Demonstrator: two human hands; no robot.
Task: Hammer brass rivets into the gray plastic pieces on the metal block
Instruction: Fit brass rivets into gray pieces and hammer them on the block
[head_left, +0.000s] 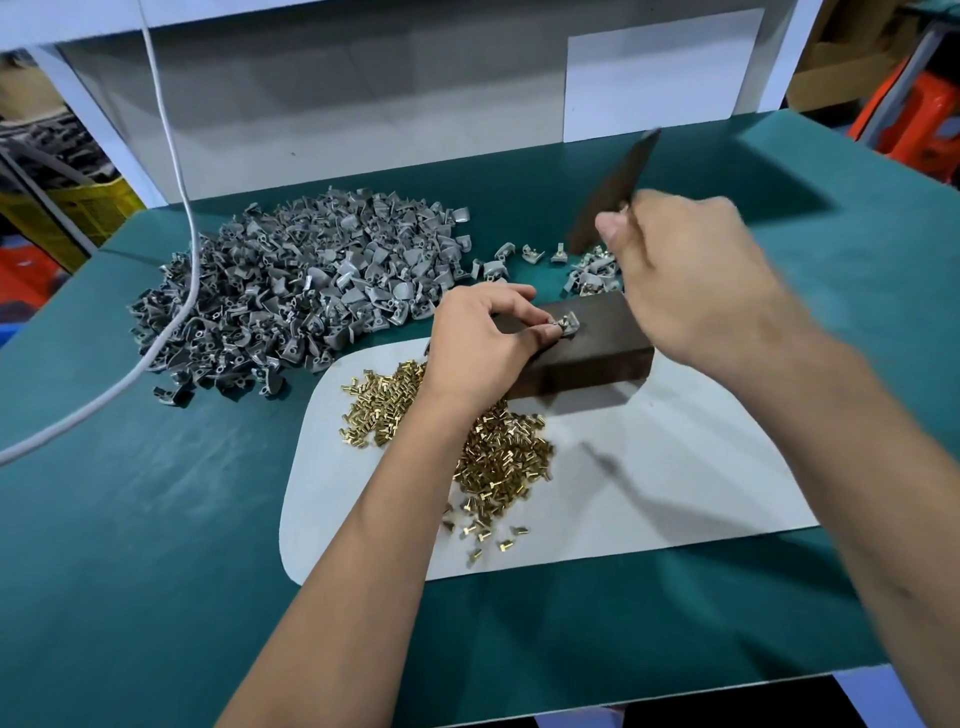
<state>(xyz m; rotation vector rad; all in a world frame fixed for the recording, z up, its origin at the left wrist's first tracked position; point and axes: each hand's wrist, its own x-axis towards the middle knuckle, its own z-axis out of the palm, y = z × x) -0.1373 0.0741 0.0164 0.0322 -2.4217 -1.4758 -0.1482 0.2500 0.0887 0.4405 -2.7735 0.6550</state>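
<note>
A dark metal block (597, 348) lies on a white mat (675, 467). On its top sits one gray plastic piece (567, 325) with a brass rivet in it, pinched by my left hand (483, 343). My right hand (691, 280) grips a dark, motion-blurred hammering bar (618, 187), raised above and behind the block. A heap of loose brass rivets (493, 447) lies on the mat under my left forearm. A big pile of gray plastic pieces (291, 291) covers the green table at the left.
A small cluster of gray pieces with rivets (592, 273) lies behind the block, partly hidden by my right hand. A white cable (176, 291) runs over the left pile. A white wall panel (660, 78) stands at the back of the green tabletop (156, 519).
</note>
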